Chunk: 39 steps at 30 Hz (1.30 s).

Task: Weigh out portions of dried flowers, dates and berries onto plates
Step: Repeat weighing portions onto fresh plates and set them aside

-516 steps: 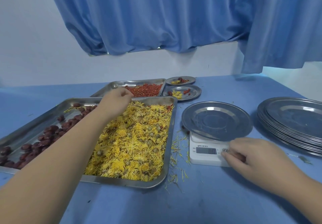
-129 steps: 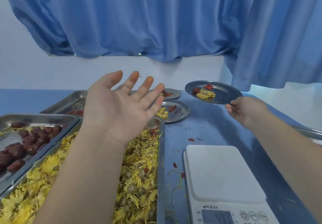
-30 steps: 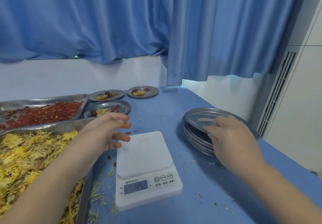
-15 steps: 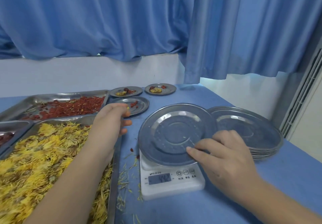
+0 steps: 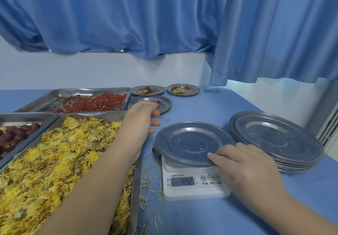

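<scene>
Two bare forearms, bare left hand (image 5: 140, 117), bare right hand (image 5: 245, 165), fingernails apparently trimmed short

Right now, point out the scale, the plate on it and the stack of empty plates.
scale (image 5: 192, 191), head view, white panel below the display.
plate on the scale (image 5: 190, 143), head view, bare centre.
stack of plates (image 5: 274, 139), head view, top plate's centre.
</scene>
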Motion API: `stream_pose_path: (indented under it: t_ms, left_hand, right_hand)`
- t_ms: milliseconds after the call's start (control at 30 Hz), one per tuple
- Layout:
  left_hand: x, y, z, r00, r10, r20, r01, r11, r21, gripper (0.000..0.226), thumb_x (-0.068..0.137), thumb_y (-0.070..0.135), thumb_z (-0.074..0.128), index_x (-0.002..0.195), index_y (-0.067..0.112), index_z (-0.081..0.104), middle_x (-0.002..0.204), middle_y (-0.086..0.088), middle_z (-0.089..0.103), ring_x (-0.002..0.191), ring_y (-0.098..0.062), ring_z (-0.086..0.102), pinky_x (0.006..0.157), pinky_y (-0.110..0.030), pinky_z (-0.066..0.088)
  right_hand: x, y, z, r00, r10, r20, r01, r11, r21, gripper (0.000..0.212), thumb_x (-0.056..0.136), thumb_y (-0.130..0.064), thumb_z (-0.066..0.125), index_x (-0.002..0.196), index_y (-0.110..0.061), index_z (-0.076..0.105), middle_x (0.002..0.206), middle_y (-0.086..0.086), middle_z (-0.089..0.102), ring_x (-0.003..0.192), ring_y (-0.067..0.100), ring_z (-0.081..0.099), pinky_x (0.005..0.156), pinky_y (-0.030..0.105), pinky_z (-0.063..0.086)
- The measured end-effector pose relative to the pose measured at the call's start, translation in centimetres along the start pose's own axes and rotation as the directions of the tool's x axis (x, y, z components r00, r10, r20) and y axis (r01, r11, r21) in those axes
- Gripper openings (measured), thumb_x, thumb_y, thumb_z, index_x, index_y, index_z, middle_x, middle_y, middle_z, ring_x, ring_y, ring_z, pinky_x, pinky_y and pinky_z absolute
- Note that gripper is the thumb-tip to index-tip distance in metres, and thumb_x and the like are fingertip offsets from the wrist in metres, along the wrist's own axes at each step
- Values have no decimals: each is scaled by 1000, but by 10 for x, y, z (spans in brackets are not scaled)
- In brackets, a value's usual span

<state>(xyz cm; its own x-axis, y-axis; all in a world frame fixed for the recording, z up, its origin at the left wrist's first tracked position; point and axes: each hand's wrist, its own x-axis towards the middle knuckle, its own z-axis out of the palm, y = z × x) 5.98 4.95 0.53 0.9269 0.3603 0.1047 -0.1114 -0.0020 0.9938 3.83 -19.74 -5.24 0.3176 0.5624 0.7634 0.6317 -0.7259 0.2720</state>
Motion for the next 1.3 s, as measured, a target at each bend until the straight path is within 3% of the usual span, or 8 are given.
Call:
stream_pose_path:
  t_ms: [100, 400, 600, 700, 800, 900, 1033, 1300]
  left_hand:
    - [0, 2, 1, 1000, -13, -7, 12, 1000, -4, 14, 93, 29, 53, 99, 26, 66, 93, 2, 69, 74, -16, 65, 64, -30, 46]
    - [-1, 4, 2, 1000, -24, -15, 24, 1000, -1, 14, 96, 27, 51, 100, 24, 64, 93, 0, 66, 73, -17, 63, 61, -28, 44]
    - [-1, 5, 3, 999, -25, -22, 26, 1000, 8, 20, 96, 27, 52, 110, 19, 63, 95, -1, 67, 71, -15, 63, 56, -25, 44]
    - [-1, 5, 2, 999, -30, -30, 31, 999, 20, 17, 95, 28, 54, 107, 21, 64, 94, 0, 67, 70, -14, 63, 58, -26, 45]
    - [-1, 3, 1, 999, -23, -34, 24, 999, 35, 11, 94, 28, 55, 98, 25, 64, 93, 0, 68, 69, -14, 63, 60, -27, 45]
    - [-1, 3, 1, 999, -22, -33, 23, 999, 42, 10, 94, 27, 55, 99, 23, 63, 92, 0, 67, 68, -14, 63, 57, -26, 45]
    - [-3, 5, 5, 999, -30, -26, 31, 998, 61, 8, 94, 25, 56, 96, 22, 63, 92, -1, 65, 67, -15, 61, 57, -26, 43]
    - [-4, 6, 5, 1000, -12, -19, 13, 996, 90, 7, 94, 24, 55, 95, 23, 62, 91, -1, 64, 67, -15, 60, 57, -26, 44]
  right_hand:
    - [1, -5, -4, 995, 57, 84, -59, 998, 17, 44, 92, -47, 44, 85, -19, 76, 75, -3, 66, 54, 24, 58, 52, 33, 47]
    - [5, -13, -7, 928, 208, 310, -230, 973, 35, 48, 88, -58, 43, 89, -21, 73, 86, -4, 65, 66, 23, 63, 60, 35, 48]
    - [3, -13, -11, 909, 224, 352, -310, 928, 208, 31, 87, -41, 63, 103, -17, 71, 94, -2, 62, 75, 24, 63, 66, 36, 54]
    - [3, -6, -23, 902, 206, 378, -334, 890, 311, 29, 89, -42, 60, 108, -22, 69, 99, -10, 58, 78, 15, 62, 68, 34, 54]
    - [1, 7, -36, 881, 131, 455, -332, 857, 395, 27, 88, -53, 52, 100, -33, 65, 88, -19, 53, 71, 4, 57, 65, 32, 52]
    - [-1, 18, -40, 783, 80, 617, -361, 865, 347, 40, 84, -66, 39, 102, -39, 63, 75, -20, 56, 72, 1, 55, 65, 24, 48]
    - [-6, 23, -37, 682, 56, 729, -363, 892, 271, 43, 81, -68, 41, 114, -44, 55, 79, -23, 57, 74, -6, 52, 68, 19, 46]
    - [-7, 14, -37, 660, 63, 749, -351, 907, 232, 52, 75, -75, 35, 116, -46, 47, 73, -19, 56, 68, -3, 52, 58, 17, 40]
